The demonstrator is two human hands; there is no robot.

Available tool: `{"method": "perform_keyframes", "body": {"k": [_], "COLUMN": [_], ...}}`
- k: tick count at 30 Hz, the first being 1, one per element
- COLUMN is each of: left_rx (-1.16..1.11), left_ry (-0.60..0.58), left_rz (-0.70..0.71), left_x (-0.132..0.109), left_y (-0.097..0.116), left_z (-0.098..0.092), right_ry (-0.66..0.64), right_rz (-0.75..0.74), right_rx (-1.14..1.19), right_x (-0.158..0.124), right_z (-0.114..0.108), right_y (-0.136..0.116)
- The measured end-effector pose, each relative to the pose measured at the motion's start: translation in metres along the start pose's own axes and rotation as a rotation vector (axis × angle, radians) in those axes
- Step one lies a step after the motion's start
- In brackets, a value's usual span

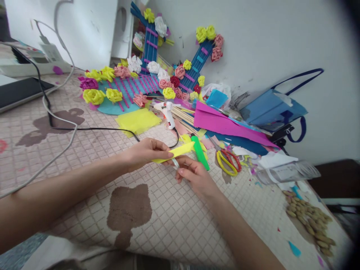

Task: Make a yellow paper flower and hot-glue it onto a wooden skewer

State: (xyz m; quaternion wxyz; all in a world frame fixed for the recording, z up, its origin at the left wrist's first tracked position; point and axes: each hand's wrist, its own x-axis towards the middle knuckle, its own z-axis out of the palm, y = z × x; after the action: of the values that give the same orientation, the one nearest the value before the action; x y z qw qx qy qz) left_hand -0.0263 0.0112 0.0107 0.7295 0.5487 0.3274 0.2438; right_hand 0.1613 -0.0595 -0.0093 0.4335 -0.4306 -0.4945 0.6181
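My left hand (150, 150) pinches a folded strip of yellow paper (182, 149) between thumb and fingers, above the table. Close beside it, my right hand (194, 172) has its fingers closed round a slim, pale, pen-like stick (175, 163). The stick's upper end is near the strip's lower edge; whether they touch I cannot tell. Just past the right fingers lies a bright green rolled or tube-like piece (200, 153). Behind the hands, a white hot glue gun (168, 114) rests near a yellow paper sheet (138, 120).
Scissors (229, 161) with red and yellow handles lie right, near a clear plastic cup (289, 172) and peanuts (306, 221). Flower-covered blue paper guitars (135, 90) stand at the back. A cable (92, 129) crosses the left side. A blue bag (272, 108) leans against the wall.
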Motion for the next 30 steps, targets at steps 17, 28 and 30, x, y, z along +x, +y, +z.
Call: {"method": "perform_keyframes", "body": {"k": [17, 28, 30], "left_rx": [0.005, 0.077, 0.089], "left_ry": [0.016, 0.191, 0.184], "left_rz": [-0.001, 0.166, 0.175], "left_x": [0.002, 0.000, 0.000], "left_y": [-0.001, 0.001, 0.001], "left_z": [0.003, 0.004, 0.005], "right_ry": [0.136, 0.422, 0.440], "right_rz": [-0.029, -0.227, -0.234], "right_rx": [-0.160, -0.645, -0.675], "right_x": [0.000, -0.005, -0.005], "right_z": [0.001, 0.005, 0.007], "right_y": [0.003, -0.001, 0.000]}}
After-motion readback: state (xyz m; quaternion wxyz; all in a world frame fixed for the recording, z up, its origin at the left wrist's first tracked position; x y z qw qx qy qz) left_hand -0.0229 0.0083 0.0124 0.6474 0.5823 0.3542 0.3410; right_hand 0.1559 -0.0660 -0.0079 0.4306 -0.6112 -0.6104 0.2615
